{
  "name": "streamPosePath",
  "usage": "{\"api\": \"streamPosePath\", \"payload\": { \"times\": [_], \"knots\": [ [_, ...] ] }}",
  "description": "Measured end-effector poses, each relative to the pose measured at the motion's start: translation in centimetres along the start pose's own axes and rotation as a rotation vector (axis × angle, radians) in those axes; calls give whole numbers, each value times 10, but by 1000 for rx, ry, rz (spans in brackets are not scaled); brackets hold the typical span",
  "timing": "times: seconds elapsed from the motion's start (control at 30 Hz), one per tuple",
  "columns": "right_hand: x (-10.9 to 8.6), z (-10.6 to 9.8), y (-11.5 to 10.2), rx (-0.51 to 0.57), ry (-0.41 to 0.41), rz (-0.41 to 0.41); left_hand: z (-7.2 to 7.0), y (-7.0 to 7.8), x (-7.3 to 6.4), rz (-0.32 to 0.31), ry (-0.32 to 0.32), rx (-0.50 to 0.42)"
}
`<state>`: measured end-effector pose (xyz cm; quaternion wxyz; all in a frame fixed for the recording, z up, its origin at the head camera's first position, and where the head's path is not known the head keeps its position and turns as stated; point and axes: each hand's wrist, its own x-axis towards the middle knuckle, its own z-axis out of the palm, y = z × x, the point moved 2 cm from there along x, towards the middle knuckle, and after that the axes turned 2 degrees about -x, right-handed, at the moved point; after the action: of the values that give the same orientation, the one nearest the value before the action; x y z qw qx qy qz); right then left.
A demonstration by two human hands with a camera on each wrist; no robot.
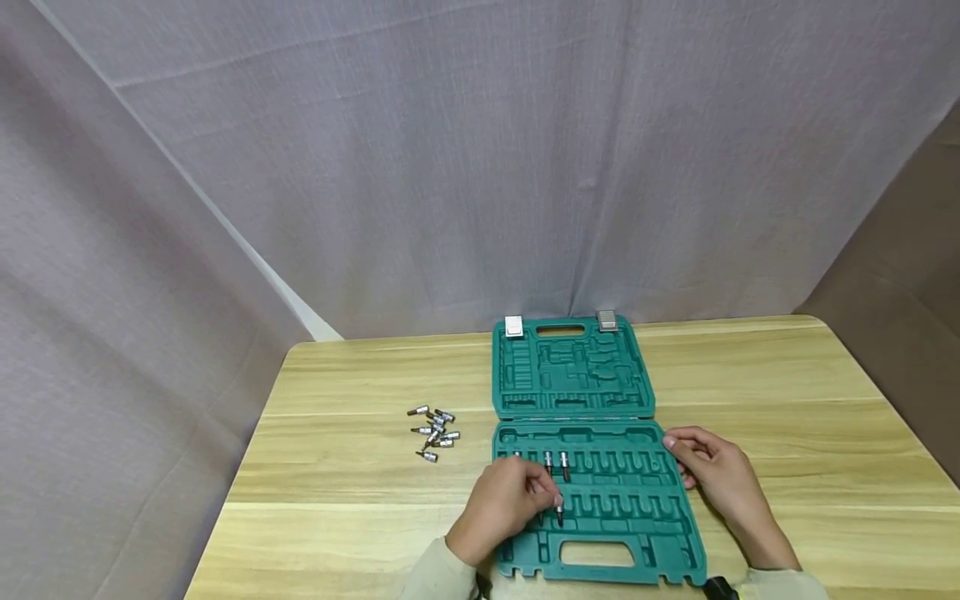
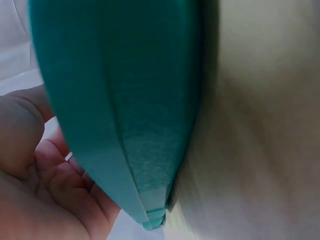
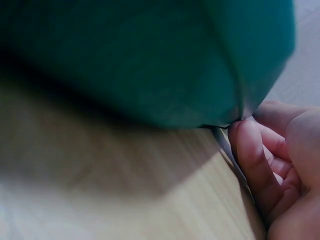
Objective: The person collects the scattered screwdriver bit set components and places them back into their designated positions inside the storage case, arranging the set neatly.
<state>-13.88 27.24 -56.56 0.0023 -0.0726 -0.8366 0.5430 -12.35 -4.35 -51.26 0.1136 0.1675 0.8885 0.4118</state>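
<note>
A green tool case (image 1: 600, 575) lies unfolded on the table, its moulded slots facing up. Over the lower row of slots, my left hand (image 1: 501, 507) pinches a bit socket (image 1: 559, 515) with a silver base and dark tip. Whether that bit socket is seated cannot be told. Two more bit sockets (image 1: 565, 465) stand side by side in the upper row, and another is partly hidden behind the hand. At the case's right edge my right hand (image 1: 723, 477) grips the rim, thumb on top; the right wrist view shows its fingers (image 3: 252, 150) at the case corner.
Several loose bit sockets (image 1: 435, 432) lie in a small heap on the wooden table (image 1: 337, 475), left of the case. The case lid (image 1: 573, 407), with two metal latches, lies toward the back. Grey curtains (image 1: 480, 183) surround the table.
</note>
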Motion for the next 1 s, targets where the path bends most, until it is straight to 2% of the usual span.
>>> {"api": "streamPosePath", "payload": {
  "times": [0.33,0.67,0.77,0.87,1.0],
  "knots": [
    [2,0,2,-10,-10,4,1,0,4,-30,16,10],
    [2,-1,8,3,-24,37,4,3,4,-33,52,27],
    [1,-1,9,6,-24,45,5,1,6,-14,65,34],
    [2,-1,8,12,-23,41,2,-1,7,3,67,3],
    [2,0,5,6,-17,21,-5,-6,6,4,50,-104]
  ]
}}
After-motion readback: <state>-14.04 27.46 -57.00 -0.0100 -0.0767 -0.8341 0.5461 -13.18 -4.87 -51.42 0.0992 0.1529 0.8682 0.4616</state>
